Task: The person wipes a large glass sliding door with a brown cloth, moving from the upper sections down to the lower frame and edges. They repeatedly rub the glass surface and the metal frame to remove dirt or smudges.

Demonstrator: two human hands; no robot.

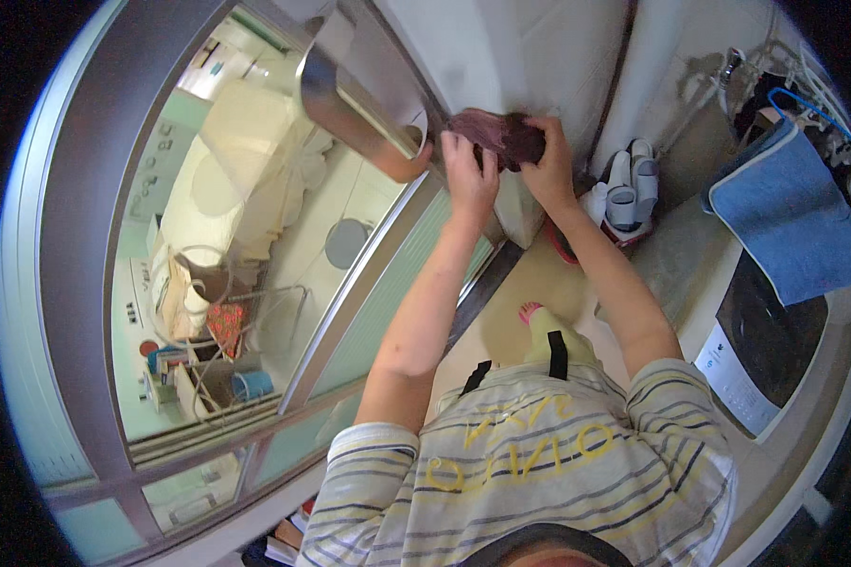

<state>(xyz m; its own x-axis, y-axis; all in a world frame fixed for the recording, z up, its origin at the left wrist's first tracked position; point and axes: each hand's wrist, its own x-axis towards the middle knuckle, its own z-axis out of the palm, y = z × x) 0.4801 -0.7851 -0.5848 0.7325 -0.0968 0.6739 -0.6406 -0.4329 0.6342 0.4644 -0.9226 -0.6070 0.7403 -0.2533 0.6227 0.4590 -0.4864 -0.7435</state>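
A dark maroon cloth (484,132) is bunched between both hands, near the edge where the metal-framed glass door meets a pale wall. My left hand (471,170) has its fingers curled over the cloth's near left part. At the cloth's right end, my right hand (549,159) grips it between thumb and fingers. Part of the cloth's underside is hidden by the fingers. Just left of the hands, a mirror-like handle plate (358,120) is fixed on the door.
Grey-white slippers (621,205) stand on a rack at right. Further right are a blue towel (787,205), hangers with clothes and a white appliance (737,383) with a dark lid. Behind the glass are a covered table (216,177) and a round stool (347,243).
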